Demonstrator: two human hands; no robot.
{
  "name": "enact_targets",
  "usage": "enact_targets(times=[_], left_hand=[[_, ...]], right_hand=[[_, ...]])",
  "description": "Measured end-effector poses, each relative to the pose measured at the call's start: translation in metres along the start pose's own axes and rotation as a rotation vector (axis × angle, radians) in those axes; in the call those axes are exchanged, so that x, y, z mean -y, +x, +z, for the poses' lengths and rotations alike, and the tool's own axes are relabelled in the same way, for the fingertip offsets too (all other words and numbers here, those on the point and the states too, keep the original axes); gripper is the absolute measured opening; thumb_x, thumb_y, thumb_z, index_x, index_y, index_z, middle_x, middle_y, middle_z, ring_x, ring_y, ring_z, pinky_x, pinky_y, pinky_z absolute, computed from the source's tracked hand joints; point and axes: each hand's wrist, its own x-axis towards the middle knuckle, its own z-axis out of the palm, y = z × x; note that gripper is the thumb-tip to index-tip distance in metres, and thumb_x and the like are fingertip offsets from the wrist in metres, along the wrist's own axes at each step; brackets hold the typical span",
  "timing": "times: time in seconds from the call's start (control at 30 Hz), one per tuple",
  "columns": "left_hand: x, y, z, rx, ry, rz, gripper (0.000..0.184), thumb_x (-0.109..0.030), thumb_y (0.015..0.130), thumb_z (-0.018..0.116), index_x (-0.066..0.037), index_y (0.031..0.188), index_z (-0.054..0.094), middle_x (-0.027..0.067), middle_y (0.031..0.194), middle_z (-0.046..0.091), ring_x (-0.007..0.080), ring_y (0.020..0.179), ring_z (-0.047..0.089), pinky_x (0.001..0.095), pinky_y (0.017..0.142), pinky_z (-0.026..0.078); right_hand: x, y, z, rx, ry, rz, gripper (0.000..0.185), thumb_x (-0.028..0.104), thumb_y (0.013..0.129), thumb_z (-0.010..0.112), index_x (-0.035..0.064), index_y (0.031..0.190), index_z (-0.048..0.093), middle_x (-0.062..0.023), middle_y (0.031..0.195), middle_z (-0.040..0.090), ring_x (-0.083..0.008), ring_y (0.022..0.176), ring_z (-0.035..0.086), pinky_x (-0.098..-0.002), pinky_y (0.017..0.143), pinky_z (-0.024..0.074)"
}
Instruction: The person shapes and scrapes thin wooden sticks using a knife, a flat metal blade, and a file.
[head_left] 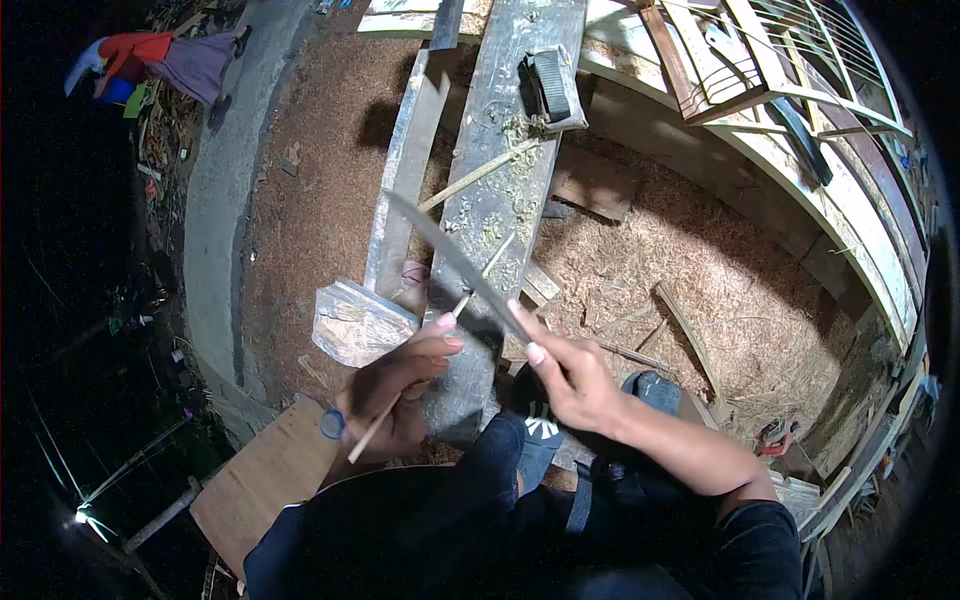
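By the surface's [503,75] near end, left hand [400,375] clamps a stick [371,433], right hand [578,385] a blade [453,257]: shaving, seemingly; each stroke wants steadiness.

We see a matt metal blade [450,252], a smooth-looking wood stick [372,431], a worn, scuffed wood desk [510,60], a rough wood block [360,325] and a matt cloth sleeve [760,545].

A plank [505,90] runs from top edge to lower center, a stick [480,176] across it, a knife [455,258] above; 1 person [190,68] appears upper left, a wood block [360,328] center left.
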Motion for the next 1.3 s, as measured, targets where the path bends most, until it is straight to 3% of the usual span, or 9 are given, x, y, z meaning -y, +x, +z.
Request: enact_targets(times=[0.13, 0.3, 0.47, 0.6, 0.7, 0.83, 0.97, 1.13, 1.3], left_hand=[[-0.004, 0.005, -0.003, -0.011, -0.03, -0.036, 0.032, 0.015, 0.088, 0.036, 0.003, 0.114, 0.051, 0.0231, 0.121, 0.063, 0.0409, 0.124, 0.058, 0.0446, 0.104, 0.048], [-0.003, 0.009, -0.01, 0.035, 0.016, -0.028, 0.025, 0.011, 0.092, 0.039, 0.003, 0.113, 0.05, 0.0233, 0.12, 0.064, 0.0406, 0.124, 0.058, 0.0448, 0.105, 0.047], [-0.002, 0.008, 0.0, -0.069, -0.011, -0.025, 0.017, 0.006, 0.096, 0.042, 0.005, 0.109, 0.053, 0.023, 0.114, 0.067, 0.0401, 0.119, 0.062, 0.044, 0.1, 0.05], [-0.003, 0.014, -0.005, -0.052, -0.027, -0.012, 0.015, 0.007, 0.095, 0.044, 0.006, 0.105, 0.056, 0.0229, 0.11, 0.068, 0.0389, 0.113, 0.065, 0.0448, 0.096, 0.053], [-0.004, 0.016, 0.0, -0.065, 0.011, -0.016, 0.013, 0.008, 0.093, 0.047, 0.007, 0.101, 0.057, 0.0232, 0.106, 0.069, 0.0383, 0.11, 0.067, 0.0452, 0.094, 0.055], [-0.006, 0.013, 0.006, -0.185, -0.009, -0.035, 0.014, 0.012, 0.089, 0.048, 0.008, 0.099, 0.058, 0.0245, 0.101, 0.07, 0.0383, 0.106, 0.069, 0.0446, 0.091, 0.056], [0.001, 0.009, 0.008, -0.238, 0.043, 0.003, 0.023, 0.018, 0.079, 0.045, 0.007, 0.094, 0.059, 0.0236, 0.098, 0.071, 0.0384, 0.102, 0.07, 0.0448, 0.09, 0.057], [-0.006, 0.012, 0.013, -0.261, 0.01, -0.076, 0.019, 0.017, 0.082, 0.045, 0.006, 0.09, 0.059, 0.023, 0.093, 0.072, 0.0377, 0.099, 0.072, 0.045, 0.088, 0.058], [-0.003, 0.013, 0.013, -0.284, 0.072, -0.065, 0.022, -0.005, 0.101, 0.044, 0.005, 0.086, 0.057, 0.0251, 0.094, 0.072, 0.0311, 0.091, 0.073, 0.0411, 0.08, 0.059]], right_hand=[[-0.006, 0.002, 0.006, -0.012, -0.003, -0.097, 0.05, 0.013, 0.1, 0.053, 0.0085, 0.148, 0.043, -0.0267, 0.102, 0.07, -0.0384, 0.087, 0.071, -0.0416, 0.087, 0.0545], [-0.007, 0.007, -0.002, -0.056, 0.032, 0.159, 0.048, 0.016, 0.101, 0.05, 0.0141, 0.148, 0.044, -0.0283, 0.097, 0.07, -0.0278, 0.048, 0.063, -0.038, 0.056, 0.0554], [-0.011, 0.004, 0.012, -0.066, -0.002, -0.276, 0.05, 0.012, 0.099, 0.051, 0.0109, 0.148, 0.043, -0.0298, 0.107, 0.068, -0.0358, 0.063, 0.07, -0.0426, 0.065, 0.0613], [-0.03, 0.014, -0.013, -0.02, -0.02, 0.221, 0.045, 0.014, 0.103, 0.044, 0.0115, 0.148, 0.044, -0.017, 0.068, 0.068, -0.018, 0.037, 0.05, -0.0351, 0.038, 0.0491], [-0.028, 0.012, -0.01, -0.066, -0.05, 0.078, 0.044, 0.018, 0.104, 0.046, 0.0138, 0.147, 0.046, -0.0149, 0.065, 0.067, -0.0166, 0.035, 0.047, -0.0312, 0.034, 0.0425], [-0.027, 0.004, 0.006, -0.136, -0.118, -0.341, 0.045, 0.019, 0.103, 0.047, 0.0099, 0.147, 0.045, -0.0193, 0.079, 0.073, -0.0151, 0.034, 0.048, -0.0325, 0.032, 0.0443], [-0.036, 0.021, -0.014, -0.064, -0.031, 0.134, 0.044, 0.017, 0.104, 0.041, 0.0077, 0.147, 0.044, -0.0073, 0.051, 0.054, -0.012, 0.034, 0.045, -0.0294, 0.03, 0.0401], [-0.022, 0.009, 0.001, -0.123, -0.035, -0.291, 0.045, 0.019, 0.104, 0.043, 0.0108, 0.148, 0.043, -0.0286, 0.08, 0.07, -0.0154, 0.034, 0.046, -0.0315, 0.032, 0.0424], [-0.035, 0.019, -0.017, -0.049, -0.045, 0.062, 0.047, 0.016, 0.102, 0.047, 0.0111, 0.149, 0.043, -0.0162, 0.06, 0.062, -0.0206, 0.038, 0.051, -0.0349, 0.045, 0.0495]])
